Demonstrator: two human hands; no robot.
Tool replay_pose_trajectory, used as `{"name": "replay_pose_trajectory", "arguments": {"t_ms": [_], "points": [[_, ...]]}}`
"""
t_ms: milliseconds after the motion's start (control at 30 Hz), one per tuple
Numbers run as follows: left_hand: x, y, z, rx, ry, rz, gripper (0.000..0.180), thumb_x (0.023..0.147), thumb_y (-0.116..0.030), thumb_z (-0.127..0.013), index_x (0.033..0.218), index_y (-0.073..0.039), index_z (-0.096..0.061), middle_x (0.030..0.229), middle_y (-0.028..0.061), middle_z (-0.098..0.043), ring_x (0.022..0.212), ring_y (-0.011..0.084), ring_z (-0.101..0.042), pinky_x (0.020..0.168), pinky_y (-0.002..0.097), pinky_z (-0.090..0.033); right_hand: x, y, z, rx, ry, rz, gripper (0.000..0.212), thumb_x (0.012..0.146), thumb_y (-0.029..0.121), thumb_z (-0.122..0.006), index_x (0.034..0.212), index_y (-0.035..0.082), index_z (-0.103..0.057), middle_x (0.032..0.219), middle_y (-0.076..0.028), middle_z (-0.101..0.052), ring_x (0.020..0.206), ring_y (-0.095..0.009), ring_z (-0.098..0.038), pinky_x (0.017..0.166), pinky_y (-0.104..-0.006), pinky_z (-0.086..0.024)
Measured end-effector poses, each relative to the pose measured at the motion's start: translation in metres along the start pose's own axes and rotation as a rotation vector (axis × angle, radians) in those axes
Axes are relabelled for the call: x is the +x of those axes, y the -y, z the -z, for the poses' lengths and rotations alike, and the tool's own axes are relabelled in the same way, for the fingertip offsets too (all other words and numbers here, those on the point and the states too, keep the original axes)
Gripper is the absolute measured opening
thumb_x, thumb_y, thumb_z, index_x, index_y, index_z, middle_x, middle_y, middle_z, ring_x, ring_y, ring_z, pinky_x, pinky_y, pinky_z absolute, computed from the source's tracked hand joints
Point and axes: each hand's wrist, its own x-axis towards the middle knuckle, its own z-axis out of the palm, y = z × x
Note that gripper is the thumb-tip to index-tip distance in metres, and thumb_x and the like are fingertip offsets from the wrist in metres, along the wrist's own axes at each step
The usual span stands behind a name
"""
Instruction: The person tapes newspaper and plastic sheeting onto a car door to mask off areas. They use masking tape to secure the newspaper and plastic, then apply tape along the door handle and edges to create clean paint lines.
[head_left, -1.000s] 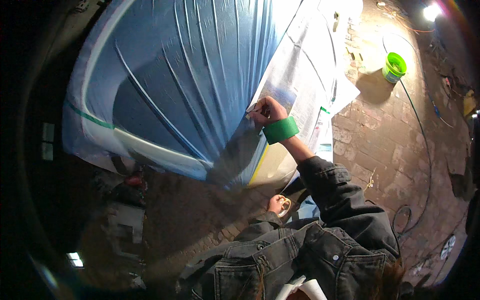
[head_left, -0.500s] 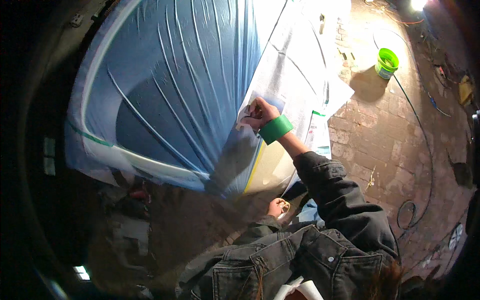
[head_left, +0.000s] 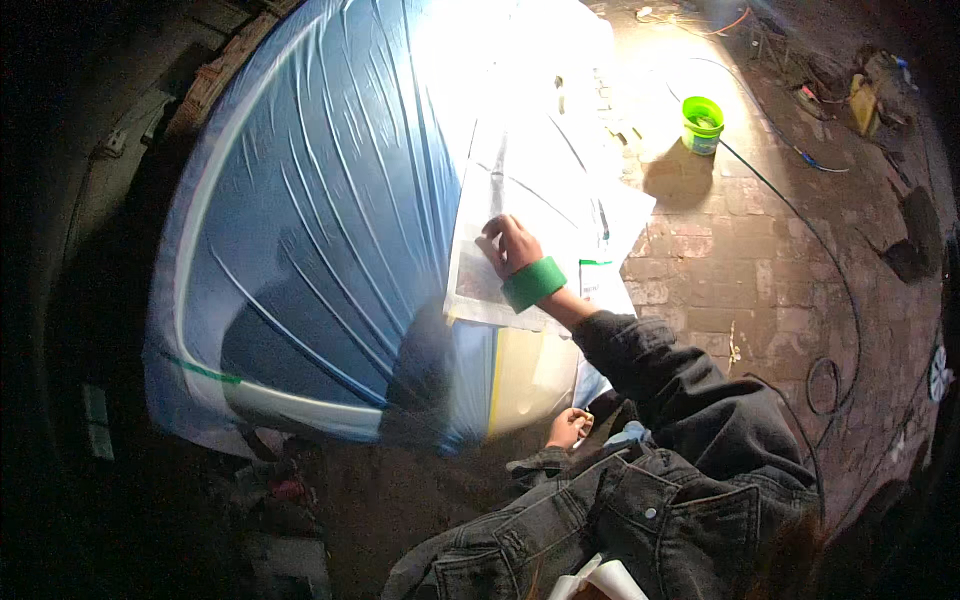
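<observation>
The right hand [head_left: 512,243], a tape roll [head_left: 533,284] riding its wrist to keep it handy, is pressing flat, fingers together, on the paper [head_left: 520,200] lying over the sheeted car [head_left: 320,200], while the left hand [head_left: 568,428] is curling near the jacket [head_left: 640,500], grip unclear.

The person wears a dark grey denim jacket [head_left: 650,500] with pale seam stitching, a buttoned chest pocket and metal snap buttons. Its sleeve is pushed up behind the right hand [head_left: 512,243], where a wide green band [head_left: 533,284] circles the wrist. The left hand [head_left: 568,428] is bare.
</observation>
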Motion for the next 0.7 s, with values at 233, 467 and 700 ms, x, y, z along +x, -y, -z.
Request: {"name": "replay_pose_trajectory", "arguments": {"t_ms": [233, 467, 700], "points": [[0.034, -0.022, 0.004, 0.078, 0.09, -0.044, 0.025, 0.097, -0.013, -0.05, 0.115, 0.004, -0.054, 0.104, 0.014, -0.067, 0.076, 0.0176, -0.062, 0.068, 0.0299, -0.052, 0.095, -0.06, 0.028, -0.236, -0.201, 0.1, 0.025, 0.095, 0.018, -0.053, 0.113, 0.001, -0.056, 0.114, -0.017, -0.059, 0.099, -0.036, -0.06, 0.086, -0.041, -0.049], [0.077, -0.04, -0.024, -0.202, -0.04, 0.056, 0.019, 0.096, -0.013, -0.055, 0.109, 0.0, -0.055, 0.093, 0.0103, -0.069, 0.067, 0.0113, -0.061, 0.058, 0.0258, -0.049, 0.195, -0.126, 0.034, -0.087, -0.122, 0.032, 0.041, 0.099, 0.018, -0.044, 0.136, 0.0, -0.038, 0.143, -0.023, -0.037, 0.124, -0.042, -0.044, 0.103, -0.0427, -0.04], [0.102, -0.048, -0.06, -0.393, -0.015, 0.064, 0.017, 0.095, -0.01, -0.056, 0.11, -0.001, -0.055, 0.103, 0.0095, -0.067, 0.082, 0.014, -0.064, 0.069, 0.0256, -0.051, 0.263, -0.153, 0.024, -0.013, -0.103, -0.035, 0.061, 0.094, 0.019, -0.053, 0.143, -0.003, -0.025, 0.148, -0.025, -0.029, 0.132, -0.043, -0.036, 0.109, -0.0459, -0.033]]}}
